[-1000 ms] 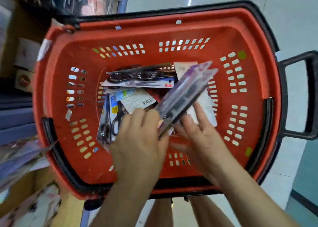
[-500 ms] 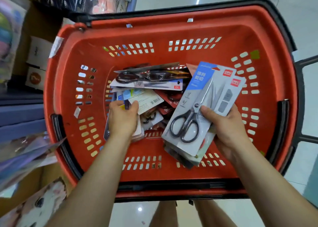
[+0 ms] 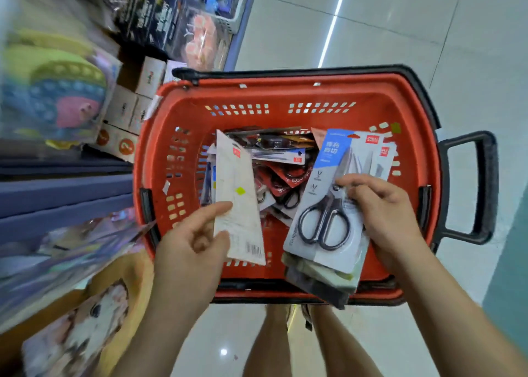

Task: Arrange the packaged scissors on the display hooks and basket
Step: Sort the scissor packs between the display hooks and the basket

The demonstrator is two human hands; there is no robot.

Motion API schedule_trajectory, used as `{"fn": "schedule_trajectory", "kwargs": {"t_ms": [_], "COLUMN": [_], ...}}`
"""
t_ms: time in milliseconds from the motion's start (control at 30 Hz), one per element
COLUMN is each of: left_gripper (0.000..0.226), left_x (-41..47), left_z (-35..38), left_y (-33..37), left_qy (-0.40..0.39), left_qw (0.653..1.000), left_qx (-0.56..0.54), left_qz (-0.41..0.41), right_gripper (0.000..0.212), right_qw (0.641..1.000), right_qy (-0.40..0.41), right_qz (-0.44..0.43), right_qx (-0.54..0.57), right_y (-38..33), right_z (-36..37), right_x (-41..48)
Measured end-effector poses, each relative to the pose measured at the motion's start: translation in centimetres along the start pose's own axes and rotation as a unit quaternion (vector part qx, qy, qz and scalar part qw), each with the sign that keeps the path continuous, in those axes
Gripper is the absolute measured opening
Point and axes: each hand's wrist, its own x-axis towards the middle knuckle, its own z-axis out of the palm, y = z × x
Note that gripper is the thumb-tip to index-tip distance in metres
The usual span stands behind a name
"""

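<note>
Red basket [image 3: 285, 92] holds scissor packs [image 3: 287, 178] — left fingers [image 3: 213, 209] pinch one pack [image 3: 238, 196], right fingers [image 3: 355, 180] a stack [image 3: 323, 251].

Counts as I read them from my feed. One basket [image 3: 285, 96], with one side handle [image 3: 483, 188]. Two hands: the left hand [image 3: 191, 242] grips one white pack [image 3: 237, 193]; the right hand [image 3: 383, 213] grips one stack [image 3: 328, 262] of packs. One pair of scissors [image 3: 328, 208] shows on the stack's top card, with at least three more card edges beneath; I cannot read the exact number. One loose pile [image 3: 274, 148] lies in the basket, with at least three red packs [image 3: 291, 180]; overlap hides the total. Two legs [image 3: 271, 342] below.
</note>
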Motion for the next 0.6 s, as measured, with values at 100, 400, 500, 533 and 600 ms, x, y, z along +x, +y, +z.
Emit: {"fn": "schedule_trajectory", "kwargs": {"t_ms": [100, 400, 500, 533, 600], "left_gripper": [0.056, 0.044, 0.042, 0.043, 0.044], "left_x": [-4.0, -9.7, -12.1, -12.7, -13.9], "left_z": [-2.8, -5.2, -4.9, -4.8, -5.1], "left_y": [2.6, 10.0, 12.1, 12.4, 12.9], "left_qy": [0.028, 0.062, 0.033, 0.026, 0.009], "left_qw": [0.953, 0.713, 0.714, 0.724, 0.772], "left_qx": [0.204, 0.47, 0.477, 0.473, 0.446], "left_qz": [0.224, 0.516, 0.512, 0.502, 0.454], "right_gripper": [0.034, 0.06, 0.036, 0.036, 0.049], "right_qw": [0.999, 0.993, 0.993, 0.993, 0.994], "right_qy": [-0.032, -0.078, -0.027, -0.021, -0.027], "right_qz": [0.005, -0.047, -0.006, -0.003, -0.024], "right_qx": [-0.044, 0.075, 0.112, 0.117, 0.106], "right_y": [-2.9, -12.0, -12.7, -12.9, -13.7], "right_z": [0.4, 2.2, 2.3, 2.1, 1.5], "right_x": [-2.2, -10.0, -11.2, -11.5, -12.0]}}
